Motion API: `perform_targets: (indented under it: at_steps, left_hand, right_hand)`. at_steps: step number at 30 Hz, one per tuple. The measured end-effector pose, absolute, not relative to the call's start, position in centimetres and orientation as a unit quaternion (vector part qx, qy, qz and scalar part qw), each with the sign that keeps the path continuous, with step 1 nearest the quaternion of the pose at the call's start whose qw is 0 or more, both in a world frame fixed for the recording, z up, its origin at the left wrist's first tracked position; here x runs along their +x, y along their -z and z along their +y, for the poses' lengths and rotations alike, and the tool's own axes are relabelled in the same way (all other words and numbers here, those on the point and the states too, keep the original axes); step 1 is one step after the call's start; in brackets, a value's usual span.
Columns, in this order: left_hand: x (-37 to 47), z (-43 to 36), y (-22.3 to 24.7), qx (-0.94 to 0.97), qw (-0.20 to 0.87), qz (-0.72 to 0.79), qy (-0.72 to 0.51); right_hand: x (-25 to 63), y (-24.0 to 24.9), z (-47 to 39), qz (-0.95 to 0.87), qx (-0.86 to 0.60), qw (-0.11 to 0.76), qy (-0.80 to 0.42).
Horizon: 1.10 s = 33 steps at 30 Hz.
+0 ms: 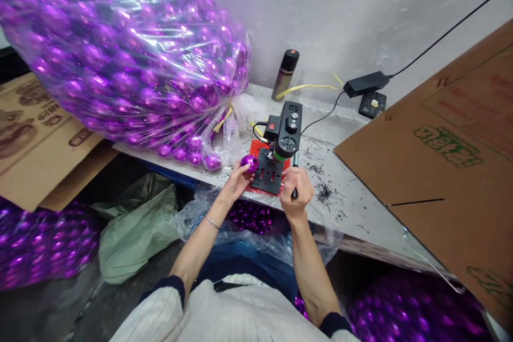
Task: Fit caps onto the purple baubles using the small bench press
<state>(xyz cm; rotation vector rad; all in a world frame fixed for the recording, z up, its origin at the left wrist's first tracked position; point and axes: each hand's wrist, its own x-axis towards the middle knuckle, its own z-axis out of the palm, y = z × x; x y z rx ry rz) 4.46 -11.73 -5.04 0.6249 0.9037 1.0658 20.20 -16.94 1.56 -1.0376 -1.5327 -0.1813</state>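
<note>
Between the fingers of my left hand (236, 183) is a shiny purple faceted ball (250, 163), held at the left edge of the black base plate (266, 173) of a small bench drill press (292, 117). My right hand (298, 187) is closed around the press's lever (295, 194), just right of the base; the lever's black end shows below the fingers. The press head stands over the plate, and a red sheet (256, 145) lies beneath it. The tip of the tool under the head is too small to make out.
A large clear bag of purple balls (132, 64) leans over the table's left side. Behind the press stand a spray can (285, 75) and a power adapter (366, 84). Black shavings (325, 191) litter the tabletop. A cardboard box (449, 160) fills the right; purple balls (250, 216) sit below the table edge.
</note>
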Motion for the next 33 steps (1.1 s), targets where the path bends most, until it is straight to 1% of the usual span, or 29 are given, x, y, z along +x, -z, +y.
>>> perform_targets:
  at_steps: [4,7,13,18,25,29,33]
  left_hand:
    - [4.8,-10.9,5.4,0.273,0.724,0.406,-0.487]
    - [5.1,-10.7,6.0,0.319,0.69,0.442,-0.476]
    - [6.3,-10.7,7.0,0.483,0.553,0.488,-0.472]
    - [6.4,-10.8,6.7,0.617,0.426,0.525,-0.402]
    - [7.1,-10.6,5.8,0.732,0.285,0.516,-0.342]
    - [8.0,-10.6,6.0,0.745,0.254,0.521,-0.33]
    - [8.5,-10.7,7.1,0.747,0.275,0.468,-0.384]
  right_hand:
    - [20.2,-1.8,-17.0,-0.664,-0.449,0.593,0.086]
    - [20.2,-2.5,-16.9,-0.666,-0.453,0.585,0.096]
    - [20.5,-4.8,-16.6,-0.653,-0.479,0.582,0.071]
    - [20.5,-5.8,-16.4,-0.644,-0.496,0.58,0.045]
    - [20.6,-5.5,-16.6,-0.653,-0.491,0.575,0.048]
    - [20.8,-5.3,-16.7,-0.659,-0.483,0.574,0.055]
    - [20.8,-5.2,-16.8,-0.663,-0.478,0.574,0.055]
